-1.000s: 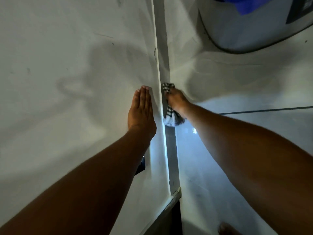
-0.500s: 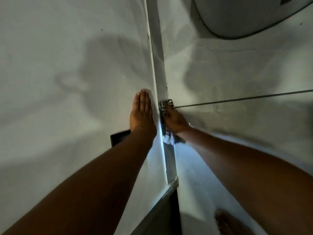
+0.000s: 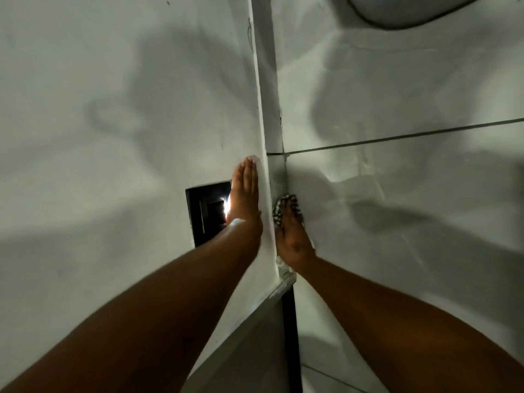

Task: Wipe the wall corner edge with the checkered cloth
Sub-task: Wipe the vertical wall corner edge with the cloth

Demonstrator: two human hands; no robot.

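A pale wall [image 3: 113, 109] meets a tiled floor [image 3: 397, 194] at the wall corner edge [image 3: 262, 137]. The left hand [image 3: 245, 199] lies flat and released against the wall, beside a dark recess [image 3: 204, 211]. The right hand [image 3: 292, 234] presses the checkered cloth [image 3: 279, 211] against the edge, just above its lower end.

Left hand [image 3: 245, 194] flat, fingers together and extended, palm pressed down, arm straight. Right hand [image 3: 292, 231] palm down, fingers curled forward and pressing, forearm reaching in from lower right.
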